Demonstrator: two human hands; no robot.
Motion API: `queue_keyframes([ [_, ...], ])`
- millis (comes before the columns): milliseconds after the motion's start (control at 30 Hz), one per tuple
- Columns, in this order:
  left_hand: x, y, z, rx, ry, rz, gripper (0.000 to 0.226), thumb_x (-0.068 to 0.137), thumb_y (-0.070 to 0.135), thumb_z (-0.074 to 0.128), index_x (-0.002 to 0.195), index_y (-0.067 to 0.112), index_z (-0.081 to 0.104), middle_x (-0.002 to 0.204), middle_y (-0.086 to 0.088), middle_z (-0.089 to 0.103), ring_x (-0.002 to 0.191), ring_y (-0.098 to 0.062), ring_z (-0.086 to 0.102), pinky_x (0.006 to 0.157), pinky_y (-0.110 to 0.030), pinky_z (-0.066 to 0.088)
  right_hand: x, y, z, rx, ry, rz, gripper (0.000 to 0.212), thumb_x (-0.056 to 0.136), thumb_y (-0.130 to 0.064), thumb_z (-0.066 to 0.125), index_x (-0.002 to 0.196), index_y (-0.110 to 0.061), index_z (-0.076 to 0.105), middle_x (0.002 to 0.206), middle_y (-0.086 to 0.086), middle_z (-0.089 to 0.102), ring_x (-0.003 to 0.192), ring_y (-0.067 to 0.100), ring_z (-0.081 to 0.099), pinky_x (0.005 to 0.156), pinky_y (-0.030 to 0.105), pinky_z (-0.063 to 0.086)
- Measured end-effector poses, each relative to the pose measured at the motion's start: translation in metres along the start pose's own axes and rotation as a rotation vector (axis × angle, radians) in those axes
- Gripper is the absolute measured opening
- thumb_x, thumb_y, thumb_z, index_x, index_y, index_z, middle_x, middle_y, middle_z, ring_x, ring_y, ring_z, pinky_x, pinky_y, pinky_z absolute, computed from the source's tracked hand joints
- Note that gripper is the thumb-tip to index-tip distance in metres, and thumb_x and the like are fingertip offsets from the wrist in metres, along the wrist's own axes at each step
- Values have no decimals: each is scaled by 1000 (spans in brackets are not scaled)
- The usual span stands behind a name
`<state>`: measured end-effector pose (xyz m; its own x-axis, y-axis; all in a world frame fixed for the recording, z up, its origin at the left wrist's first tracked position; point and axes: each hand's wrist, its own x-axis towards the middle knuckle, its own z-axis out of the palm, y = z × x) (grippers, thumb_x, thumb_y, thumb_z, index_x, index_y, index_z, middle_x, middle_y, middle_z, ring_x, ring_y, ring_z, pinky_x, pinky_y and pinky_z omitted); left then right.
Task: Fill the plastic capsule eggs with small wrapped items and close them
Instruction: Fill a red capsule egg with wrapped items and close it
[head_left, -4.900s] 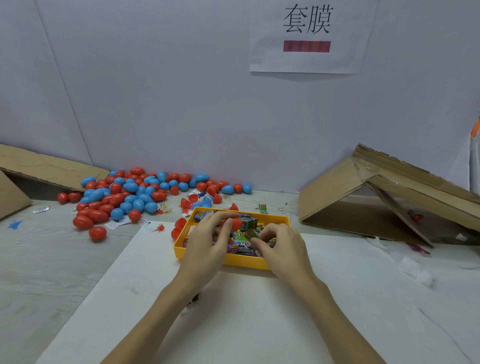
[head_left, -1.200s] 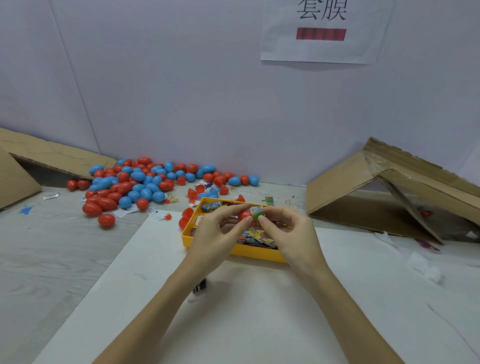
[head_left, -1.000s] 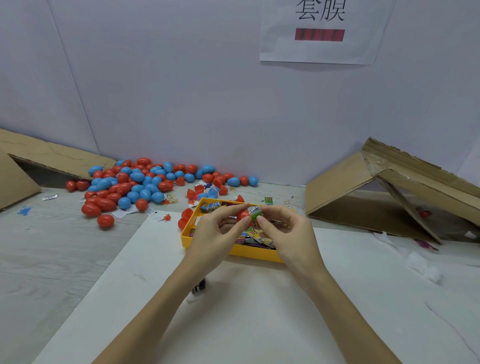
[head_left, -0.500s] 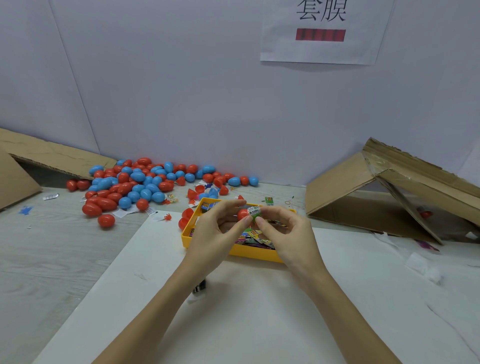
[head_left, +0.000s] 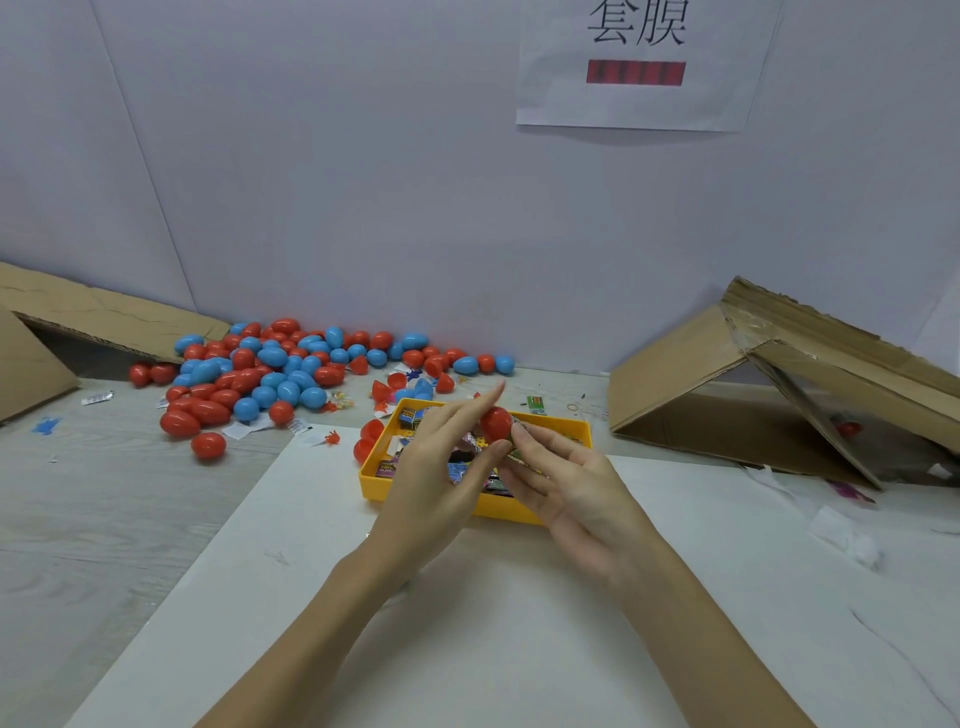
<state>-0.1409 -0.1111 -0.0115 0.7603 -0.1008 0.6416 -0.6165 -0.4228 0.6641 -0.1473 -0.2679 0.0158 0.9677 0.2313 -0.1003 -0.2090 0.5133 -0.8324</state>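
A person's left hand (head_left: 441, 467) is pinching a red capsule egg (head_left: 496, 422) between thumb and straight fingers, while the right hand (head_left: 566, 483) is touching it with relaxed, nearly straight fingers, apparently steadying it for closing. Both are working directly above a yellow tray (head_left: 524, 512) holding a jumble of small wrapped items (head_left: 415, 415), likely so refills are lying within reach. Beyond it, a heap of red and blue eggs (head_left: 270, 374) is sitting on the tabletop (head_left: 104, 519) against the wall, flanked by folded cardboard (head_left: 753, 384).

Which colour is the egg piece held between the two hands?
Red, seen in the head view.
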Motion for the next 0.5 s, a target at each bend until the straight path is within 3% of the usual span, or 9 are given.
queue_keyframes([
  [67, 0, 2, 0, 7, 29, 23, 53, 97, 25, 64, 148, 26, 49, 137, 15, 56, 129, -12, 52, 103, -19, 45, -1, -2, 2, 110, -33, 88, 34, 90, -15, 73, 121, -1, 72, 116, 12, 75, 93, 18, 75, 83, 28, 62],
  [267, 2, 4, -1, 65, 58, 85, 34, 101, 24, 57, 134, 24, 61, 123, 20, 60, 121, -8, 54, 98, -13, 41, -2, -4, 6, 222, -49, 257, 16, 76, -21, 82, 88, -11, 83, 100, 15, 76, 88, 24, 77, 77, 31, 63],
  [400, 1, 4, 0, 30, 96, 80, 29, 101, 26, 56, 129, 26, 65, 121, 18, 64, 120, -10, 56, 97, -16, 44, -2, -2, 7, 246, -42, 299, 16, 76, -20, 83, 87, -9, 83, 100, 16, 76, 88, 26, 77, 75, 32, 63],
  [500, 1, 3, 0, -11, 119, 66, 28, 100, 27, 58, 127, 27, 68, 120, 17, 67, 120, -15, 58, 98, -22, 47, -2, -2, 6, 271, -20, 321, 28, 74, -19, 84, 99, -5, 79, 103, 18, 76, 89, 27, 78, 75, 33, 64],
])
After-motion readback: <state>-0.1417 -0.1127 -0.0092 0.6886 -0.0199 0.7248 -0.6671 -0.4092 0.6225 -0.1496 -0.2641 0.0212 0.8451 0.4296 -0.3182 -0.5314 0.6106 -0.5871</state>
